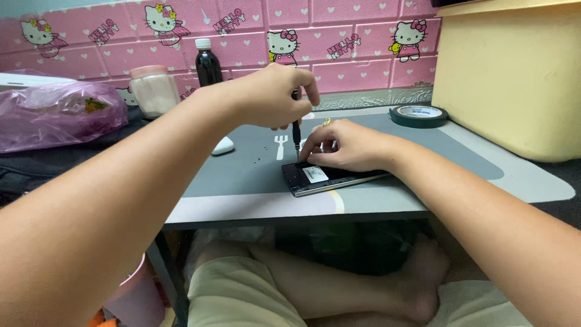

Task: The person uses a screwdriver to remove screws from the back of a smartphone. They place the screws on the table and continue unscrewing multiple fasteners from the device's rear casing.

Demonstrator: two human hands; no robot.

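Pink cartoon-cat wallpaper runs across the top of the frame, and below it sits a low grey table [423, 181] with a grey mat on top. Just left of centre, the left hand [272, 97] is closed around a thin black screwdriver [296, 134], held upright with its tip down on the opened phone [330, 177]. The phone lies flat, back cover off, near the table's front edge. The right hand [345, 145] rests on it, fingers curled and pressing down on its upper edge. A few tiny screws [261, 158] lie on the mat left of the phone. Upper right has a roll of dark tape [418, 115]; upper left has a dark bottle [207, 62], a pink-lidded jar [154, 89] and a purple plastic bag [57, 115].
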